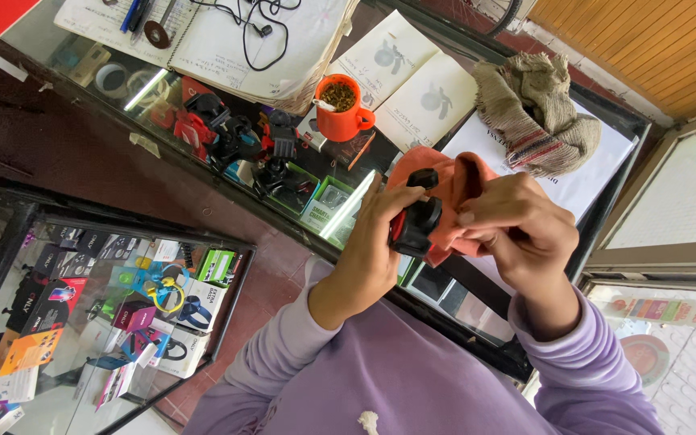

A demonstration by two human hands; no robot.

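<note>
Left hand [376, 234] grips a black holder [415, 221]; right hand [517, 221] pinches orange cloth [453, 181], seemingly against it, above green boxes [324, 201].

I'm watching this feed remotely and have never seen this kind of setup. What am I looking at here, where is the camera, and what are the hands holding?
There is no machine: one camera sits on a person's head and looks down at their own two bare hands, so the view appears turned around. The left hand grips a small black and red clamp-like holder. The right hand presses an orange cloth against it. Below lies a glass display counter bearing an orange mug, an open notebook, earphones, paper sheets and a folded beige rag.
</note>
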